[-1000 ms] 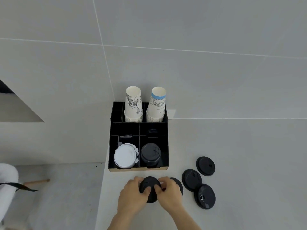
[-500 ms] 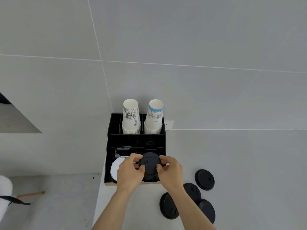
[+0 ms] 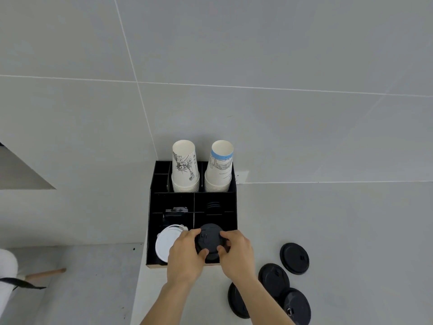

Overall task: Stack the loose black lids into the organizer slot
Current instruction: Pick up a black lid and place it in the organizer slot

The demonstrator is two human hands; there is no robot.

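Wide pale desk (image 3: pixel 328 231) fills the right of the view, and up against the grey wall sits the black organizer (image 3: pixel 151 221), divided into slots, its front edge near the desk's left corner; at the back of it stand two stacks of paper cups, the sketch-printed stack (image 3: pixel 185 170) on the left and the blue-banded stack (image 3: pixel 220 170) on the right, both upright and side by side. Down at the front, the left slot holds a stack of white lids (image 3: pixel 166 245), and the right slot next to it is where the action is: both hands are on one black lid (image 3: pixel 209 240), which sits over that front right slot, on or just above what looks like dark lids beneath it, though contact is hard to judge. The left hand (image 3: pixel 185 256) grips the lid's left rim, fingers (image 3: pixel 202 253) curled around it, and the right hand (image 3: pixel 236 252) pinches the right rim the same way, so both are closed on that lid. Off to the right, four loose black lids lie flat on the desk: one alone (image 3: pixel 294 258) farthest back, and three overlapping nearer the person (image 3: pixel 274 280), (image 3: pixel 296 306), (image 3: pixel 236 303)
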